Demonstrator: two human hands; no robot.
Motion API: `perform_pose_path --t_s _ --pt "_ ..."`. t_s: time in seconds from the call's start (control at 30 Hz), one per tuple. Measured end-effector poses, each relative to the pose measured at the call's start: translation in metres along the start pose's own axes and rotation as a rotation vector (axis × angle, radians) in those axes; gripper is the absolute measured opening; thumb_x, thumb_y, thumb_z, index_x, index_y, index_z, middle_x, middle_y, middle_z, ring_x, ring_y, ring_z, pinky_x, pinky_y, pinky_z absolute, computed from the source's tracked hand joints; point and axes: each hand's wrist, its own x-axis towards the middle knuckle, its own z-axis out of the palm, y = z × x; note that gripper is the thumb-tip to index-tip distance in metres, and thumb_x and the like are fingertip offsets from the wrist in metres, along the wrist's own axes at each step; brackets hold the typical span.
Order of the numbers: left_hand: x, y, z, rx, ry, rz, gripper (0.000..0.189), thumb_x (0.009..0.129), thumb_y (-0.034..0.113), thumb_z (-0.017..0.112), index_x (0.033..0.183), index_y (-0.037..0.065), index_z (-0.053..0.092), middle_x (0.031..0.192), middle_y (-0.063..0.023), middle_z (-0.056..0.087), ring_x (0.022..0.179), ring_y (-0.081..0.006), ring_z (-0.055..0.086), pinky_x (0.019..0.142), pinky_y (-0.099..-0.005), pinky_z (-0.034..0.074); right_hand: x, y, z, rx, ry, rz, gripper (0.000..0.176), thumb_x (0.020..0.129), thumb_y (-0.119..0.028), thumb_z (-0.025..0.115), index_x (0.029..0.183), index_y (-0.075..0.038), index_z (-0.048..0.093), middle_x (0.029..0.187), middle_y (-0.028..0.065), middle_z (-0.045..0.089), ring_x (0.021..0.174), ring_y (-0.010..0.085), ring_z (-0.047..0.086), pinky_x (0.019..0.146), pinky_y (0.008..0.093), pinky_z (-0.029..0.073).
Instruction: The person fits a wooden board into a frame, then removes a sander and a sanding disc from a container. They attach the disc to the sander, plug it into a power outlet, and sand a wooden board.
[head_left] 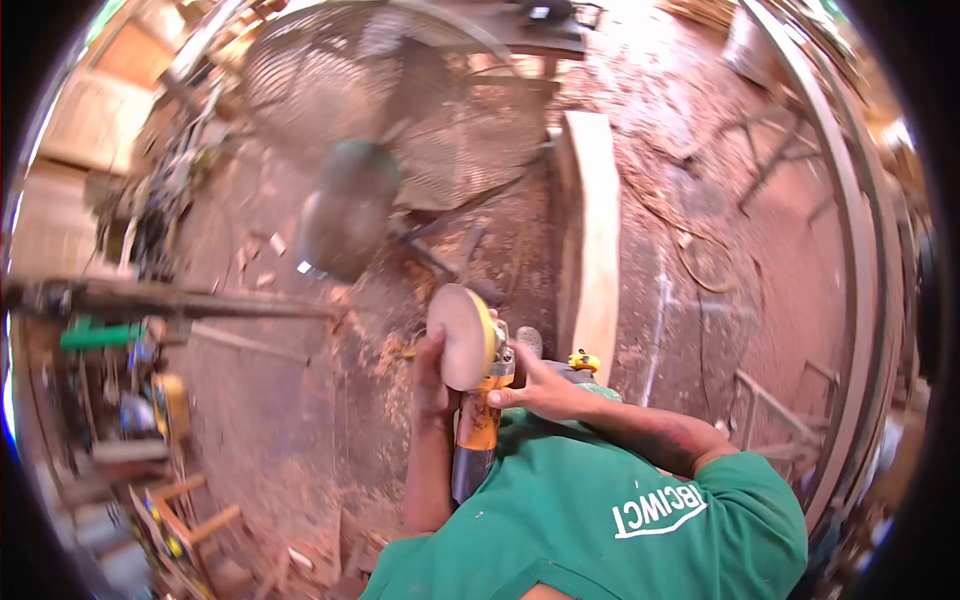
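Note:
A yellow and black power tool (478, 425) with a round sanding disc (461, 338) on its head is held up close to my green shirt. My left hand (430, 375) is at the disc's left edge, its fingers partly hidden behind the disc. On the other side, my right hand (540, 385) is wrapped round the tool near its metal head, with the thumb on the yellow body. The disc's flat face is turned to the left.
A long pale wooden board (598, 230) stands just ahead on the right. A large fan (390, 110) is ahead on the left. Wood shavings and a cable (690, 265) lie on the floor. Tools and timber line the left side.

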Motion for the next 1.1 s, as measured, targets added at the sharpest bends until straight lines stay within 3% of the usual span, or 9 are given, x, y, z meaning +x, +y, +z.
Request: perform_pose_path --t_s 0.13,0.23,0.33,0.43,0.5,0.57,0.7,0.87,1.1 --pt "0.04 -0.028 0.019 0.506 -0.231 -0.287 0.038 0.093 0.03 0.055 0.108 -0.004 0.061 0.097 -0.0063 0.065 0.087 -0.0114 0.061 0.077 -0.0258 0.051 -0.059 -0.035 -0.066 -0.584 0.403 -0.457 0.151 0.043 -0.05 0.091 0.146 -0.004 -0.01 0.15 0.0227 0.01 0.137 0.038 0.023 0.106 0.0507 0.034" --pt "0.066 -0.057 0.046 0.815 -0.497 -0.477 0.035 0.094 0.027 0.055 0.106 -0.005 0.061 0.096 -0.0044 0.064 0.088 -0.01 0.058 0.078 -0.0248 0.048 -0.113 -0.112 -0.05 -1.386 0.487 -0.465 0.121 0.054 -0.055 0.085 0.148 -0.016 0.019 0.148 0.0239 0.014 0.133 0.043 0.028 0.107 0.0522 0.031" --pt "0.09 -0.094 0.04 0.883 -0.763 -0.618 0.037 0.095 0.029 0.053 0.114 -0.002 0.06 0.104 -0.0066 0.064 0.094 -0.0116 0.057 0.084 -0.0288 0.048 -0.115 -0.102 -0.048 -1.587 0.372 -0.158 0.099 0.063 -0.053 0.079 0.143 -0.02 0.031 0.142 0.0253 0.027 0.129 0.0455 0.031 0.106 0.0531 0.031" --pt "0.102 -0.095 0.049 0.956 -0.978 -0.574 0.042 0.095 0.032 0.053 0.12 -0.002 0.058 0.111 -0.0082 0.062 0.1 -0.0124 0.055 0.089 -0.0297 0.046 -0.119 -0.094 -0.043 -1.537 0.449 -0.055 0.093 0.068 -0.05 0.076 0.143 -0.019 0.031 0.135 0.0248 0.036 0.127 0.0452 0.034 0.105 0.0537 0.032" --pt "0.108 -0.087 0.052 0.777 -1.038 -0.622 0.074 0.089 0.045 0.058 0.143 0.0 0.032 0.14 -0.0169 0.043 0.128 -0.0236 0.042 0.106 -0.035 0.034 -0.119 -0.099 -0.038 -1.472 0.442 -0.013 0.091 0.068 -0.047 0.077 0.142 -0.018 0.033 0.134 0.0248 0.034 0.125 0.0458 0.035 0.105 0.0539 0.032" --pt "0.123 -0.074 0.049 0.876 -1.155 -0.737 0.091 0.085 0.047 0.064 0.148 0.001 0.018 0.147 -0.0187 0.033 0.135 -0.0257 0.033 0.11 -0.0354 0.028 -0.115 -0.1 -0.04 -1.406 0.393 0.004 0.087 0.07 -0.046 0.077 0.141 -0.018 0.035 0.135 0.0251 0.032 0.125 0.046 0.035 0.105 0.054 0.032" --pt "0.14 -0.066 0.017 0.626 -1.181 -0.886 0.103 0.07 0.02 0.08 0.147 -0.003 0.016 0.147 -0.0194 0.033 0.136 -0.0247 0.031 0.112 -0.0356 0.024 -0.098 -0.098 -0.043 -1.48 0.305 -0.062 0.087 0.068 -0.045 0.078 0.14 -0.018 0.037 0.137 0.0231 0.032 0.126 0.0451 0.034 0.105 0.0542 0.032" --pt "0.151 -0.067 0.005 0.663 -0.99 -0.967 0.047 0.069 0.009 0.067 0.114 -0.001 0.059 0.1 -0.0022 0.063 0.087 -0.0105 0.059 0.077 -0.0249 0.049 -0.072 -0.118 -0.051 -1.651 0.16 -0.082 0.091 0.063 -0.046 0.078 0.14 -0.02 0.037 0.135 0.0192 0.036 0.125 0.0418 0.036 0.104 0.0538 0.034" --pt "0.167 -0.057 0.032 0.803 -1.028 -0.802 0.057 0.073 0.01 0.065 0.127 -0.002 0.053 0.106 -0.0068 0.062 0.095 -0.014 0.058 0.086 -0.0269 0.046 -0.062 -0.138 -0.072 -1.597 0.241 0.105 0.088 0.064 -0.045 0.078 0.14 -0.024 0.038 0.129 0.0197 0.039 0.119 0.0393 0.044 0.084 0.0465 0.054"
